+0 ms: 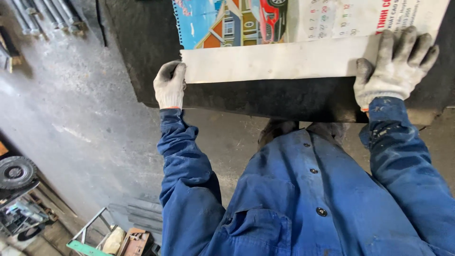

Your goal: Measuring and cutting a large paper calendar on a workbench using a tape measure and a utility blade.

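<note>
A large wall calendar sheet (284,52) with a colourful picture and a spiral binding lies on a thick black slab (265,97). My left hand (169,83), in a dirty white glove, pinches the sheet's near left corner. The gloved right hand (395,68) presses flat on the sheet's right part, fingers spread, at the slab's near edge. Both arms wear blue work sleeves.
Grey concrete floor (80,118) stretches to the left. Metal rods (42,16) lie at the top left. A small wheel (16,171), a metal frame and cluttered boxes (128,239) sit at the bottom left. My shoes (303,130) show under the slab.
</note>
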